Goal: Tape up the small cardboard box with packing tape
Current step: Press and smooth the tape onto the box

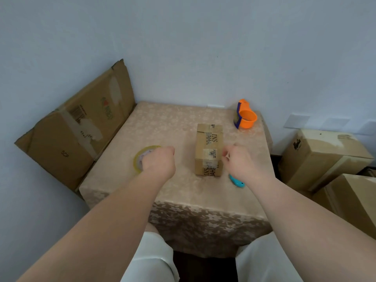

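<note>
Small cardboard box [209, 150] sits mid-desk [175, 188], old strips across top; left hand [158, 161] down on tape roll [140, 159] left of box, grip closing on it; right hand [237, 159] pinched at box's right side (on tape end? cannot tell); step: fetching tape; next, likely draw strip over seam; blue cutter [237, 181] near right.

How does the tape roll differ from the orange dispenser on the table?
The tape roll lies flat at the left, partly under the left hand; the orange dispenser stands untouched at the far right corner. The roll is yellowish and translucent; the dispenser is opaque orange with a blue part. Both rest on the tablecloth.
</note>
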The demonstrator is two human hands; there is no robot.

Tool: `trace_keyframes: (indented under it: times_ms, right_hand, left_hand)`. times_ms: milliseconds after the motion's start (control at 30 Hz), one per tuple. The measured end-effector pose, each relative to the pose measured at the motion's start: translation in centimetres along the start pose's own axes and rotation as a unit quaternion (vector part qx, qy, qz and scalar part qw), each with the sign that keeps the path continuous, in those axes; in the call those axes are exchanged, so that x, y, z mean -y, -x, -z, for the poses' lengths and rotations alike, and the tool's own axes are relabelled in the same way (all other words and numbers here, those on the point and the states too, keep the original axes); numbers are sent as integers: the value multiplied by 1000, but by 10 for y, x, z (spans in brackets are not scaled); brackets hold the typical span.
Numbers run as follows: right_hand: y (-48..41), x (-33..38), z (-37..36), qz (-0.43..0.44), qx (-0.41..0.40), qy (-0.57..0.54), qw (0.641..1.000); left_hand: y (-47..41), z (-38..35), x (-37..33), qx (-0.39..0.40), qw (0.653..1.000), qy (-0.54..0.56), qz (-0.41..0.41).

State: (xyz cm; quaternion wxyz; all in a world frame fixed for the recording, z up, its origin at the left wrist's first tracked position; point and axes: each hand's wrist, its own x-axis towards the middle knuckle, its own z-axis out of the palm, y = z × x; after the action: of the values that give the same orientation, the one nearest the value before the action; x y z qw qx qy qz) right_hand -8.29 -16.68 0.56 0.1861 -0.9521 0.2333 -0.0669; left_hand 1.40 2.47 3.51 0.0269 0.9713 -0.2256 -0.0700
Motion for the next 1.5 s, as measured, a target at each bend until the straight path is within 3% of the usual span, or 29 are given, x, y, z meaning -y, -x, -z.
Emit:
trace_keyframes:
  times_ms: [100,233,400,567,767,1200,1500]
  right_hand:
    - [-1,-3,-7,50,-56,-23,997]
    - [-5,-9,-16,90,-61,0,994]
    - [-10,-18,-23,80,-29,14,996]
    - [-15,-24,-18,80,-2,7,997]
    - [-12,-17,-10,65,2,-25,998]
    - [-12,-10,-13,51,-31,-88,994]
    - [-11,-11,-11,52,-20,-78,995]
  left_hand:
    - [-2,-11,4,-13,997,-73,-25]
    - [-7,-25,13,-19,992,-116,-40]
    - [-17,-29,14,62,991,-115,-24]
    - [-25,-13,-14,-63,994,-18,-93]
    - [-29,-8,-49,-12,972,67,-224]
    - [-40,-23,-47,-5,966,155,-206]
    - [-44,-27,-46,-16,966,137,-219]
